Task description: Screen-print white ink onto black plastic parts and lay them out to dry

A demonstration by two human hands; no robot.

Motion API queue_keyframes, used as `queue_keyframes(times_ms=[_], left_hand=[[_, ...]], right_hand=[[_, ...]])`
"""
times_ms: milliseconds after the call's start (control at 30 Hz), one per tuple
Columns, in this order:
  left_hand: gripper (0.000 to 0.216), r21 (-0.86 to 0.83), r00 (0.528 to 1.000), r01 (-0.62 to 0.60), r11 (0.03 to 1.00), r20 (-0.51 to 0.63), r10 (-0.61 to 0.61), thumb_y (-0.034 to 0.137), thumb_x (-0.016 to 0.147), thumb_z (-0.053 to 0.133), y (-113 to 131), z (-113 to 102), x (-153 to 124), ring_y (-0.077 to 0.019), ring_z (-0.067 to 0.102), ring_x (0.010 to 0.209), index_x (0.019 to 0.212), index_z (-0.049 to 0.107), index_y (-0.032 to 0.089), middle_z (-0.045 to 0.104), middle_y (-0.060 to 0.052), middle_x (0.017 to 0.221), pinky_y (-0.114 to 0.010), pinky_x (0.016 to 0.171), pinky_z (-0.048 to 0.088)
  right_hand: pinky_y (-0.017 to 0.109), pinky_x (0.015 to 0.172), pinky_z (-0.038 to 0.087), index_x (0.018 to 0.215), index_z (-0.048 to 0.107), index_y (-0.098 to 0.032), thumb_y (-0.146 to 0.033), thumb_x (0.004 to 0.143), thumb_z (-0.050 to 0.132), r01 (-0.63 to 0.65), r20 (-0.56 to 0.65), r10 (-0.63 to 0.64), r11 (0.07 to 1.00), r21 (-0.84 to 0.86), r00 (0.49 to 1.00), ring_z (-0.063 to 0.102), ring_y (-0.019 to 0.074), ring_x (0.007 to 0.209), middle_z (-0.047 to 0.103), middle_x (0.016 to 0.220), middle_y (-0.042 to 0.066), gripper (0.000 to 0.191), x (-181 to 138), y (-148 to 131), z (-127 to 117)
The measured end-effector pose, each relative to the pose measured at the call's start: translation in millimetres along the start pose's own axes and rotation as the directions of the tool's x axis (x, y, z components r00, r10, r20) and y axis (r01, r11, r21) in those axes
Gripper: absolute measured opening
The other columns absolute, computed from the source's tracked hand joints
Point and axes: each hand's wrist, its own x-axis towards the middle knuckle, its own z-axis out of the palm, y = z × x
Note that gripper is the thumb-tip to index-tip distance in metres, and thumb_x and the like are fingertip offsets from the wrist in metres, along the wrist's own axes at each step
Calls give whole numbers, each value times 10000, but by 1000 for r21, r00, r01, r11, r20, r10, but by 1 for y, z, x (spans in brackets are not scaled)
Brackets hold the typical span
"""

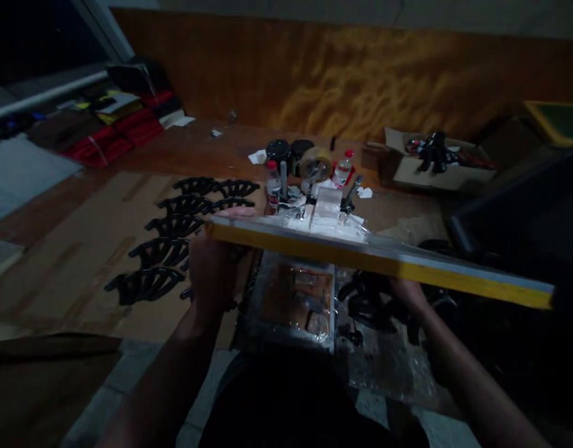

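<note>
A long flat frame-like panel [379,261] with a yellow edge and a pale grey upper rim is held up in front of me, seen almost edge-on and tilted down to the right. My left hand [214,261] is closed around its left end, with fingertips showing over the top. My right hand [405,291] grips it from below, right of the middle; its fingers are mostly hidden behind the panel. Beneath it lies a plastic-covered board [290,298] with small blocks. Several black curved, ribbed parts [149,286] lie in rows to the left, and more dark parts [370,308] lie at the right.
Behind the panel stand clear bottles with red caps [343,168], dark round jars [277,150] and a tape roll [316,163]. An open cardboard box [435,171] holds black items. Red folded cloth [127,134] is stacked back left. A yellow-edged green panel [561,121] leans far right.
</note>
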Motion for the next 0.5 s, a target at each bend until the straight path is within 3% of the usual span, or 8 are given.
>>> queue_keyframes(times_ms=[100, 200, 333, 500], left_hand=[[333, -164, 999, 47, 985, -20, -51, 217, 953, 382, 3, 4, 3, -163, 656, 1019, 958, 704, 133, 733, -72, 1038, -210, 706, 533], [333, -299, 999, 30, 954, -8, -34, 297, 949, 393, -2, 8, 6, -166, 689, 890, 950, 700, 168, 743, -60, 961, -213, 611, 542], [331, -373, 998, 56, 926, 17, -53, 375, 934, 409, -14, 12, 8, -159, 692, 733, 976, 682, 192, 728, -26, 833, -235, 586, 551], [331, -412, 1000, 23, 911, 12, -20, 403, 926, 425, -20, 16, 11, -177, 700, 755, 991, 677, 199, 709, -26, 784, -265, 626, 566]], right_hand=[[389, 823, 492, 1011, 608, -211, -330, 841, 570, 98, 143, -122, 981, 166, 982, 640, 260, 910, 684, 995, 111, 212, -32, -51, 37], [349, 813, 496, 965, 627, -196, -306, 851, 609, 238, 226, -297, 938, 252, 928, 645, 226, 900, 689, 982, 82, 160, -55, -108, 70], [329, 868, 471, 989, 672, -173, -247, 913, 577, 341, 312, -361, 933, 117, 879, 645, 225, 993, 702, 1026, 103, 142, -62, -163, 93], [343, 930, 438, 1008, 689, -135, -264, 915, 584, 413, 309, -359, 901, -130, 881, 609, 263, 1056, 686, 1063, 145, 190, -62, -190, 95]])
